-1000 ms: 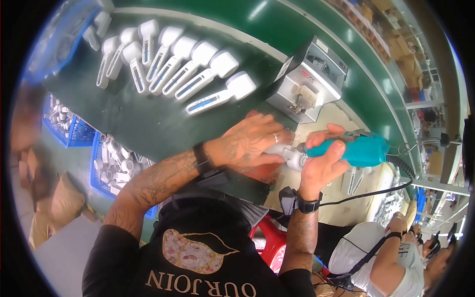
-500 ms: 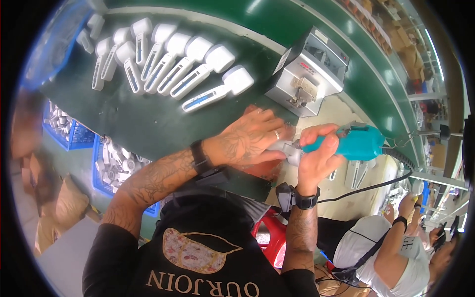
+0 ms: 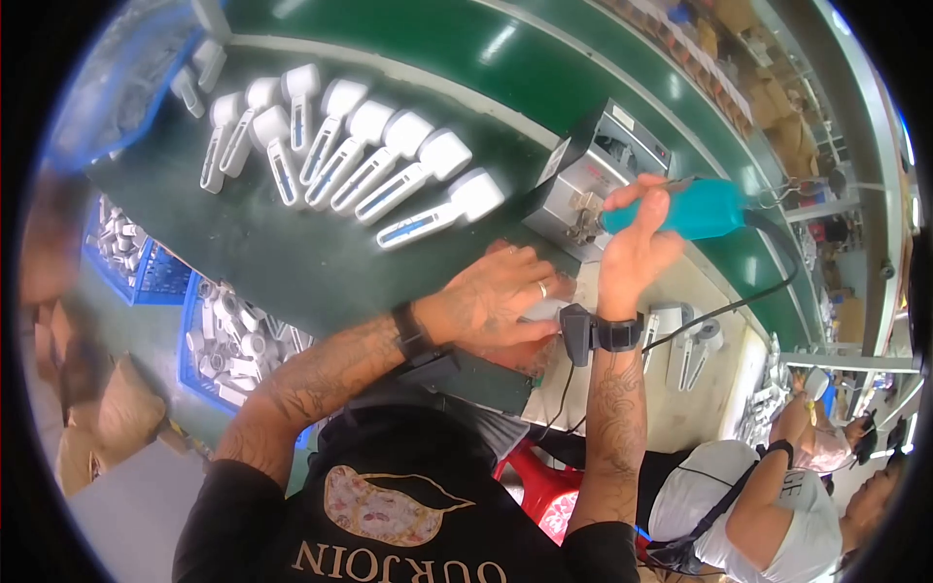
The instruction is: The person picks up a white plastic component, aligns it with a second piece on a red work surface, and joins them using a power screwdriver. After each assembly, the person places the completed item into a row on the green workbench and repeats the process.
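My right hand [image 3: 634, 255] grips a teal electric screwdriver [image 3: 708, 208], held level with its tip end at the front of a grey metal screw feeder [image 3: 601, 175]. Under my left hand [image 3: 498, 299] lies a white plastic piece [image 3: 547, 310], pressed against a reddish patch of the bench; the fingers cover most of it. Beyond the left hand, several white handheld devices [image 3: 400, 190], with round heads and blue-marked handles, lie fanned out on the green bench top [image 3: 321, 248].
Blue baskets [image 3: 194, 361] of white parts stand below the bench at left. More white devices [image 3: 671, 321] lie on the pale board [image 3: 607, 379] at right. The screwdriver's black cable [image 3: 792, 267] loops down past my right wrist. Another person [image 3: 719, 486] sits at lower right.
My right hand has carried the screwdriver up and away from the white piece to the screw feeder. My left hand has kept hold of the piece.
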Demonstrator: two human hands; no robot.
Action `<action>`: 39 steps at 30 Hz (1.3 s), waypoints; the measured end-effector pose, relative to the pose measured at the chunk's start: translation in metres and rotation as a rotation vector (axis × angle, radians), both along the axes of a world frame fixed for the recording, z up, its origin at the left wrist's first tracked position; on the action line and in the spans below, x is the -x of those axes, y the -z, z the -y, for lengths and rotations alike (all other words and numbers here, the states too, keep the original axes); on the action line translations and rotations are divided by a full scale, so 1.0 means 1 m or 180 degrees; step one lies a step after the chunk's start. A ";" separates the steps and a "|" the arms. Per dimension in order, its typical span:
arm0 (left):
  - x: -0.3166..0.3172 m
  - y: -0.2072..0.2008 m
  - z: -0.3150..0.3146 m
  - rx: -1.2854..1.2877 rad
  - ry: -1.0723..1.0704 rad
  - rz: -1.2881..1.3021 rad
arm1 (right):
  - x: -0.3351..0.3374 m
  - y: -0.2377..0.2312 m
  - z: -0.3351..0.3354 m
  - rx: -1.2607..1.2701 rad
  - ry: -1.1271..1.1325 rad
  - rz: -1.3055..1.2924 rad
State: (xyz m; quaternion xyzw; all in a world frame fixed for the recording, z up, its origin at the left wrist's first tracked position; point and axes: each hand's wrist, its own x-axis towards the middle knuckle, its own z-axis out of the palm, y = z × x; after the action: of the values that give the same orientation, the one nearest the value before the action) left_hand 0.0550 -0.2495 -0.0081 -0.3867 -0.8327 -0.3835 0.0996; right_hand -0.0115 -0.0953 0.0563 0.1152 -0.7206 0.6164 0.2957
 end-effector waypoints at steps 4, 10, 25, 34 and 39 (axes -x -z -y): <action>-0.001 0.002 -0.002 -0.0015 0.0032 -0.0067 | 0.002 0.011 -0.001 0.0282 -0.0121 0.0094; 0.001 0.002 0.001 0.0004 0.0049 -0.0014 | -0.022 -0.004 0.005 0.0176 -0.0035 0.0469; 0.003 0.005 -0.004 0.0221 0.0104 -0.0142 | -0.108 0.008 -0.023 0.0497 -0.0167 0.0481; -0.001 0.005 -0.003 0.0207 0.0028 -0.0126 | -0.109 0.021 -0.022 0.0513 -0.0118 0.0539; 0.000 -0.001 -0.005 0.0415 0.0087 -0.0011 | -0.104 0.030 -0.023 0.0646 -0.0284 0.0398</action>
State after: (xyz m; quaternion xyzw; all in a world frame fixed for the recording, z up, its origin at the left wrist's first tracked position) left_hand 0.0545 -0.2448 -0.0076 -0.4044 -0.8504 -0.3291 0.0703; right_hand 0.0927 -0.0726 0.0260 0.0780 -0.6657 0.7047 0.2327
